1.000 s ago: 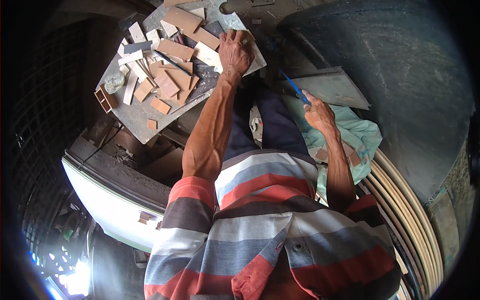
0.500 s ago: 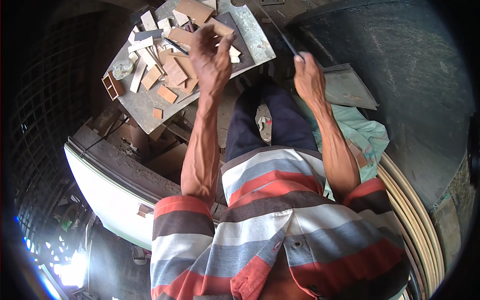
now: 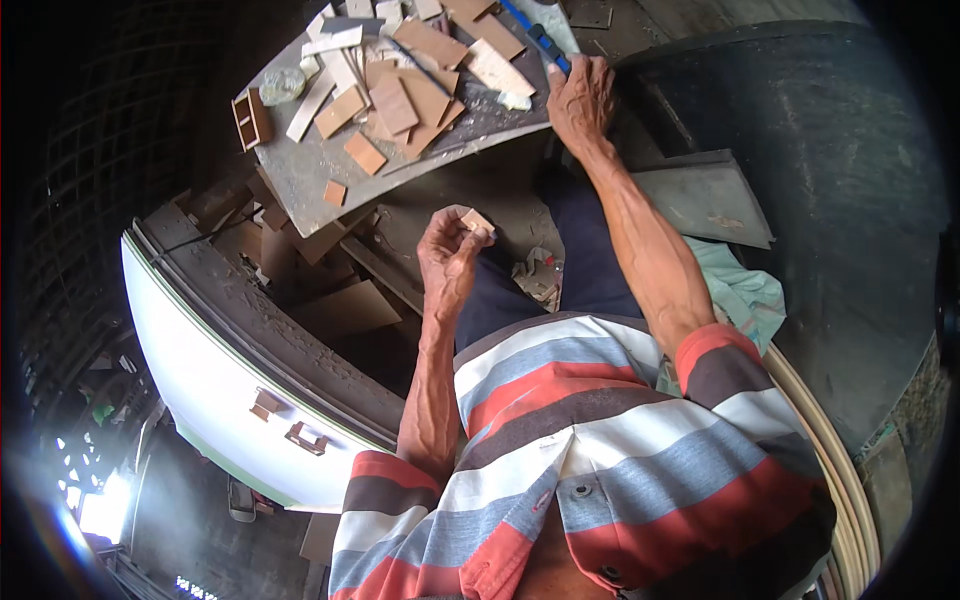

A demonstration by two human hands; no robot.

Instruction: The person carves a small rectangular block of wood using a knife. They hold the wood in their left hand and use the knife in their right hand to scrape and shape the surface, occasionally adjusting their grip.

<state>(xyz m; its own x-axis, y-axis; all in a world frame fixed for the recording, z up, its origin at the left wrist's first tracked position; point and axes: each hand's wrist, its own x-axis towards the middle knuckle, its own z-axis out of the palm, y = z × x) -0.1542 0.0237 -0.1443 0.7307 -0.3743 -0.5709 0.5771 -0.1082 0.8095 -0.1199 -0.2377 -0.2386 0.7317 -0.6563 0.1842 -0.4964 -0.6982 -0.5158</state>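
- small wood piece (image 3: 477, 221): pinched in left hand (image 3: 452, 252) fingertips, raised over lap, below grey board (image 3: 310, 175)
- blue pencil (image 3: 535, 35): on board edge, right hand (image 3: 580, 100) closed on its end
- wood offcuts (image 3: 400, 100): scattered across board

The small wood piece (image 3: 477, 221) in the left hand (image 3: 452, 252) is pale tan. Beyond it, brown and cream offcuts (image 3: 420, 90) litter the grey surface (image 3: 310, 180). At the right hand (image 3: 580, 100) lies a blue tool (image 3: 535, 35).
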